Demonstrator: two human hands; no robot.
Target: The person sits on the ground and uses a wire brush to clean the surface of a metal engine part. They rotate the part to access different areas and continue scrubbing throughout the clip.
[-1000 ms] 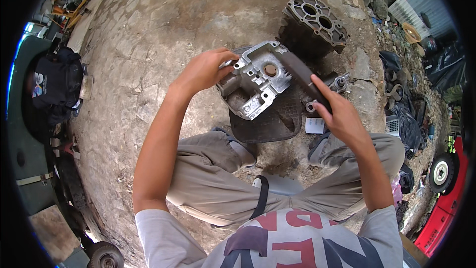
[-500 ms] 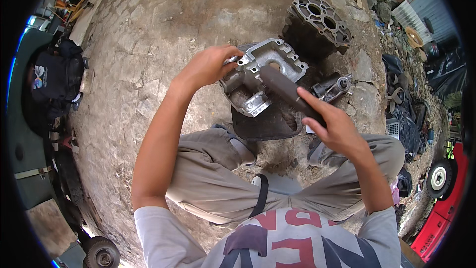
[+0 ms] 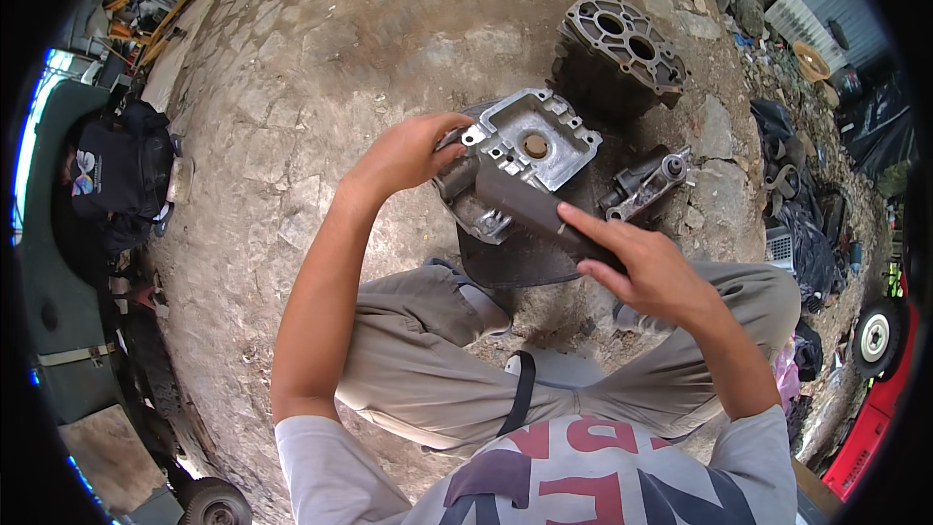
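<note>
A silvery cast-metal housing [image 3: 569,154] with a round hole lies on a dark mat [image 3: 510,270] on the ground before me. My left hand [image 3: 416,154] grips its left edge, fingers curled over the rim near a bolt hole. In my right hand [image 3: 649,267] is a long dark brown flat bar [image 3: 544,220], slanting down to the right. Its far end lies across the front of the housing, covering part of the rim there. The bar's underside and the exact kind of tool are hidden.
Behind the housing to the right stands a large dark metal casing [image 3: 622,53] with round openings. A smaller metal part [image 3: 649,183] lies to its front. Black bags [image 3: 812,243] line the right side, near a red vehicle [image 3: 865,428]. A dark backpack [image 3: 121,170] is at left.
The brown bar and my right hand have moved left and toward me across the housing, uncovering its round hole. My left hand keeps its grip. The whole view has shifted slightly.
</note>
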